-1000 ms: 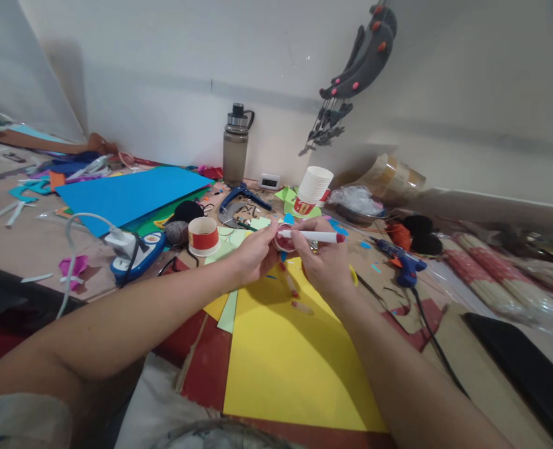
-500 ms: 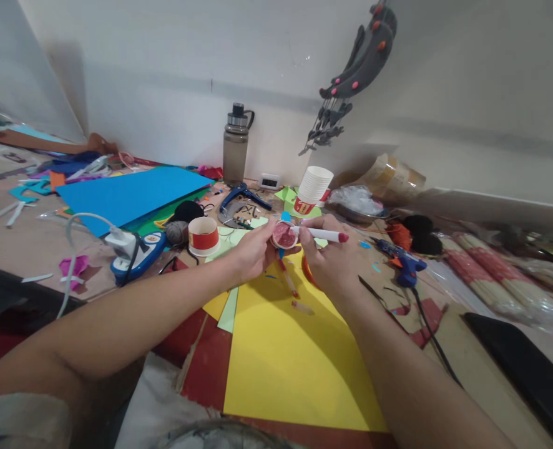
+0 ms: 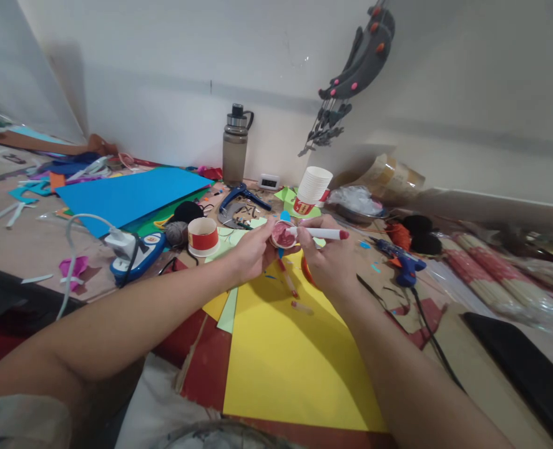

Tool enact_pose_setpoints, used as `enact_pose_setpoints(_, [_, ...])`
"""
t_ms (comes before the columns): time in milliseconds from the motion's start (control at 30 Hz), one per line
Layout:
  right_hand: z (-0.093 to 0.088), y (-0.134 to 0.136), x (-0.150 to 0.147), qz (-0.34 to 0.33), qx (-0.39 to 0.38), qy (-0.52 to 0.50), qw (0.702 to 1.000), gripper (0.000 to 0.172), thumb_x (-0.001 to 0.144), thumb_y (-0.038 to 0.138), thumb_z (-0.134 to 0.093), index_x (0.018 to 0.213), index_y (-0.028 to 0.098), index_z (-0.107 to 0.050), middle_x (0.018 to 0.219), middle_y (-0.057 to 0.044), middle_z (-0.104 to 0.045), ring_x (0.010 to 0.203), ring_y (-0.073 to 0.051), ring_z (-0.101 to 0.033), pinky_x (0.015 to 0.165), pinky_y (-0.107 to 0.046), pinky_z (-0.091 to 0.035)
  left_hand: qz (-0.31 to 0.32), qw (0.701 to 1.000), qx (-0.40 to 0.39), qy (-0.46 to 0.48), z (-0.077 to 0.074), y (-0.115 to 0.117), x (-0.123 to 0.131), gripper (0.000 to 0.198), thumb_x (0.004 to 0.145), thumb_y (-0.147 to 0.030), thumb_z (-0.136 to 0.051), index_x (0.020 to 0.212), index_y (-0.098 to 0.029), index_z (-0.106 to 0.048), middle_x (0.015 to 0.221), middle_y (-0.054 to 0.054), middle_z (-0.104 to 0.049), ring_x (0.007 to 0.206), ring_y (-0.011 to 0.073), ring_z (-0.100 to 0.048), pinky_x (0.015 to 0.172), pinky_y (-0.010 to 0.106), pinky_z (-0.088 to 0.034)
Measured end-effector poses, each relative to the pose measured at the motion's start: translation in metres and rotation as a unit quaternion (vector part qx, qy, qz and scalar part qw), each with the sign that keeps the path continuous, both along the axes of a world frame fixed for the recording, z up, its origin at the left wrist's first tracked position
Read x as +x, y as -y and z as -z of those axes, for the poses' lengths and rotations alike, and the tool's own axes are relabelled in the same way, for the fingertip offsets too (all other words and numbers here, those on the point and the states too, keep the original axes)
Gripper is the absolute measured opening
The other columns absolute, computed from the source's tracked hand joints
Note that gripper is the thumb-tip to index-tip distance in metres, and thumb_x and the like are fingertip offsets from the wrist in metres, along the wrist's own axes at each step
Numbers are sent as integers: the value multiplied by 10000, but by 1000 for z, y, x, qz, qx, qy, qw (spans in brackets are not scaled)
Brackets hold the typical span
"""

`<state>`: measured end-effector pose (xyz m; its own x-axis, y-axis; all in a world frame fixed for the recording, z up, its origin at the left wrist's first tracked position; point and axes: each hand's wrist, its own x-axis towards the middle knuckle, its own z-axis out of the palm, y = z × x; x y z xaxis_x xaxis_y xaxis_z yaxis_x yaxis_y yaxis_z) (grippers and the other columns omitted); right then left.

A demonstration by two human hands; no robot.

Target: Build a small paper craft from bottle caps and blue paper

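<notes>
Left arm (image 3: 117,330): we see pale greyish sleeve (image 3: 24,421), curved edge | left hand (image 3: 252,254) bare | right forearm (image 3: 393,349), right hand (image 3: 329,257) also bare

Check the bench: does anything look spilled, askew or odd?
No spilled liquid shows. The cup stack leans rightward in the picture, while the bottle stands upright. A small piece, perhaps a stray cap, lies loose on the yellow sheet, lower in view than the marker in the right hand.

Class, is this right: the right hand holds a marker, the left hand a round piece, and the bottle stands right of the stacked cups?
No: the head view shows the bottle left of the stacked cups. The right hand does hold a marker, the left hand a round piece.
</notes>
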<state>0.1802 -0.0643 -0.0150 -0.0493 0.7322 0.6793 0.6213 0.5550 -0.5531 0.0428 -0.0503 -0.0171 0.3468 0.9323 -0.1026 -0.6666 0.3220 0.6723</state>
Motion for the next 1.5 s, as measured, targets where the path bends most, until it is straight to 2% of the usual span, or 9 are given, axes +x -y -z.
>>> enact_pose_setpoints(133, [0,1,-1,-1,4,-1,1000,173,892,373,-525,833,226,-593,783,-33,-666,725,-209,-608,707,-367,-439,-1,1000,1,8,0,0,0,344,995,-282,-405,810,-112,-641,768,57,-696,695,117,-637,774,250,-520])
enact_pose_setpoints(367, [-6,6,-6,-75,-38,-12,996,158,857,333,-560,741,226,-569,683,-4,-631,634,-177,-573,657,-334,-427,11,1000,24,11,8,-3,-3,290,963,-310,-487,816,-119,-649,740,44,-673,676,121,-620,726,238,-505])
enact_pose_setpoints(567, [-10,5,2,2,2,26,1000,158,826,314,-548,694,230,-528,654,-9,-616,648,-194,-561,686,-363,-405,3,1000,9,3,0,-1,-3,310,969,-311,-471,846,-99,-661,849,95,-713,778,155,-652,818,283,-518])
enact_pose_setpoints(733, [-7,5,0,-18,21,15,999,141,865,348,-555,786,234,-580,773,-24,-669,710,-202,-598,720,-377,-415,11,1000,-1,-4,0,0,-2,331,977,-324,-446,826,-110,-647,771,69,-696,704,134,-639,785,268,-529])
enact_pose_setpoints(833, [-4,3,0,-27,29,22,999,158,882,371,-553,809,237,-590,767,-18,-667,703,-199,-603,730,-382,-417,31,999,-1,-11,5,-1,-2,353,988,-336,-414,843,-116,-649,778,68,-696,714,134,-646,794,272,-533])
enact_pose_setpoints(1067, [-3,-1,5,47,66,71,994,163,872,344,-543,754,232,-554,747,-28,-672,740,-219,-609,748,-399,-387,-2,1000,1,-15,2,-2,-2,318,978,-328,-444,868,-119,-657,829,74,-713,787,158,-663,877,326,-526])
enact_pose_setpoints(1167, [-4,1,2,20,37,63,997,160,855,319,-547,722,233,-523,715,-20,-658,702,-209,-596,720,-386,-393,-12,1000,18,6,2,-2,-2,307,967,-322,-475,835,-113,-656,822,78,-713,782,152,-659,865,301,-524])
enact_pose_setpoints(1300, [-4,4,-4,-37,3,39,999,160,877,356,-536,776,234,-557,764,-27,-671,711,-204,-603,714,-379,-420,8,1000,19,4,7,-2,-1,312,973,-312,-462,834,-116,-660,797,70,-706,733,137,-650,795,266,-531])
enact_pose_setpoints(1500, [-3,2,-1,19,20,23,999,187,880,387,-530,794,230,-584,782,-38,-675,770,-229,-615,749,-400,-427,4,1000,3,2,7,-3,-1,292,967,-315,-476,823,-122,-641,826,73,-712,762,145,-665,815,287,-532])
